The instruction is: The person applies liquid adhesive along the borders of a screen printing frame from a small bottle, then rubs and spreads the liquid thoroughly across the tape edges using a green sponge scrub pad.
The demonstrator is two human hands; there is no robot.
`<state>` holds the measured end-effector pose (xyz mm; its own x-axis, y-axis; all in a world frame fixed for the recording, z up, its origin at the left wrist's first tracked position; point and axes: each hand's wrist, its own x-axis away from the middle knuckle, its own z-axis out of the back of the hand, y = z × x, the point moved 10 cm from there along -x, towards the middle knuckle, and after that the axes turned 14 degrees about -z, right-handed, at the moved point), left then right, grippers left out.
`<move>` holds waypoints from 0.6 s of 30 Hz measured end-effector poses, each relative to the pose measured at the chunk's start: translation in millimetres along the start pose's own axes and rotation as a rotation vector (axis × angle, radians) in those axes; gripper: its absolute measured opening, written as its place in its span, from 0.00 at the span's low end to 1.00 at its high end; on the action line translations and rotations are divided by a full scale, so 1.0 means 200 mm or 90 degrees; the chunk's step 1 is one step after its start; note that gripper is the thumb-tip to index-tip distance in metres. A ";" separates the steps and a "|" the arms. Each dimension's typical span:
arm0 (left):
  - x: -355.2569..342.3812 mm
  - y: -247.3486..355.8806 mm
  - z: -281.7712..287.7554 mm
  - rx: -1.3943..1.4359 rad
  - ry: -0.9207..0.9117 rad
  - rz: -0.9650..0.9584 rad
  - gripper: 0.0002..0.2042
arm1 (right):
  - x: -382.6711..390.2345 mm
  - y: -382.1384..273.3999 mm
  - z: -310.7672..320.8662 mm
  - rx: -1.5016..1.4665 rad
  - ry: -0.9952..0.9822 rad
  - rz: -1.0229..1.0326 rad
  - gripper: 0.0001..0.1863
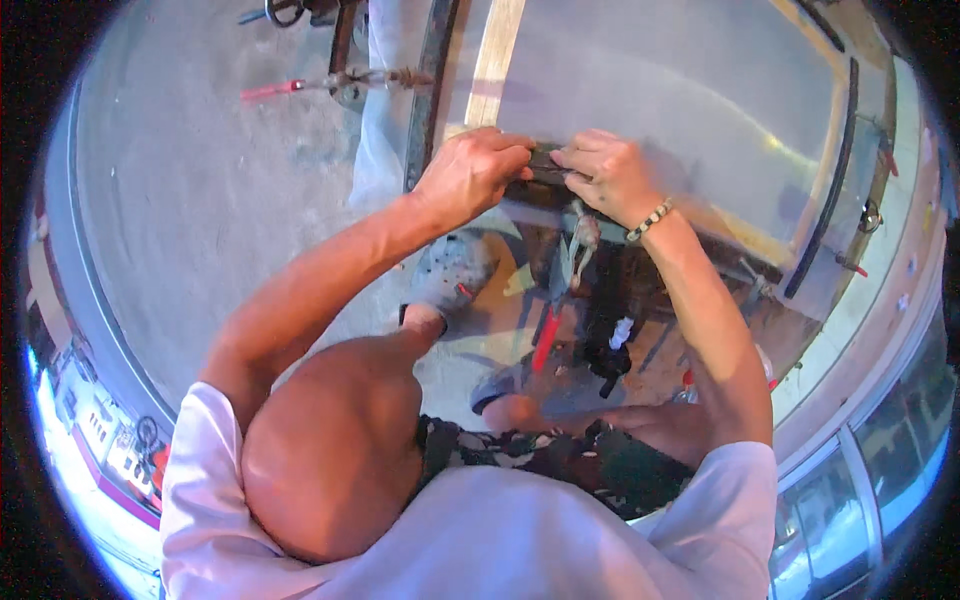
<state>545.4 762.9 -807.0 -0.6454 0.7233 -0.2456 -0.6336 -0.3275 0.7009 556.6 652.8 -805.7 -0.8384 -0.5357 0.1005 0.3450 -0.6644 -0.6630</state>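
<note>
My left hand (pixel 478 172) and my right hand (pixel 610 178) are close together at the near edge of a large pale panel (pixel 660 100) bordered with light wooden strips (pixel 497 50). Both hands are closed, with thumbs and fingers pinching a short dark strip (pixel 546 160); only the part between them shows. The strip's ends are hidden under my fingers. Just below my right hand, a metal toggle clamp (pixel 582 240) with a red handle (pixel 546 340) hangs on the near side. A beaded bracelet (pixel 650 220) circles my right wrist.
Dark bars run along the panel's left side (pixel 432 90) and right side (pixel 826 180). Another clamp with a red handle (pixel 272 90) sticks out left, over the grey concrete floor (pixel 220 160). Translucent plastic sheeting (pixel 376 150) hangs beside the left bar. A smaller red handle (pixel 851 265) is at the right.
</note>
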 end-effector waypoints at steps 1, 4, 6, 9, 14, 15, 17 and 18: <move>-0.01 0.01 -0.01 0.012 0.003 -0.020 0.08 | -0.01 0.01 0.04 0.007 0.029 0.011 0.11; -0.03 0.03 -0.04 0.034 -0.015 0.002 0.08 | 0.06 0.04 0.01 -0.047 -0.028 0.004 0.12; -0.12 0.00 -0.05 0.023 -0.069 0.017 0.07 | 0.06 0.08 0.08 -0.009 0.022 0.008 0.13; -0.09 0.03 -0.11 0.028 -0.029 0.002 0.09 | 0.14 0.08 0.10 0.019 0.110 -0.042 0.12; -0.22 0.05 -0.15 0.040 -0.128 0.027 0.08 | 0.23 0.12 0.15 0.011 0.126 -0.041 0.09; -0.28 0.03 -0.14 0.006 -0.111 0.024 0.06 | 0.23 0.15 0.19 0.028 0.152 -0.051 0.10; -0.28 0.07 -0.16 0.029 -0.048 -0.011 0.06 | 0.28 0.15 0.20 0.035 0.184 -0.069 0.10; -0.27 0.09 -0.16 0.040 -0.017 -0.028 0.06 | 0.32 0.14 0.17 0.017 0.167 -0.071 0.11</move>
<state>556.2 698.4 -802.6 -0.6054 0.7522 -0.2601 -0.6326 -0.2565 0.7307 526.1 581.9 -792.5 -0.9511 -0.3078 -0.0256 0.2526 -0.7274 -0.6381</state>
